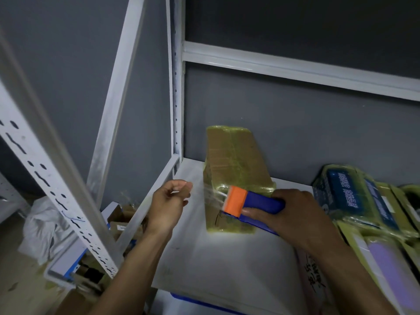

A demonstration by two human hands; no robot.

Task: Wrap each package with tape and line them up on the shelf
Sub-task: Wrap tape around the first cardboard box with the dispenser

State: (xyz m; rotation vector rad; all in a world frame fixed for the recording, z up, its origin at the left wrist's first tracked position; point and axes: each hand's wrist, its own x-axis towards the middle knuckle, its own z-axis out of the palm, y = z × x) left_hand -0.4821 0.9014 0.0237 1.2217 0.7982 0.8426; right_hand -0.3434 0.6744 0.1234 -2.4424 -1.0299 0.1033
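A brown cardboard package (234, 162), wrapped in yellowish clear tape, lies on the white shelf (227, 258) near its back left corner. My right hand (295, 214) grips a blue tape dispenser (256, 203) with an orange head, held just in front of the package. A strip of clear tape (209, 194) runs from the dispenser's head to my left hand (170, 203), whose fingers pinch the tape's free end to the left of the package.
Several taped packages (363, 201) lie crowded at the shelf's right side, one blue, one with a purple face. White perforated shelf posts (45, 173) stand at left. Below, on the floor, sit cardboard boxes (118, 223) and a white plastic bag (45, 228).
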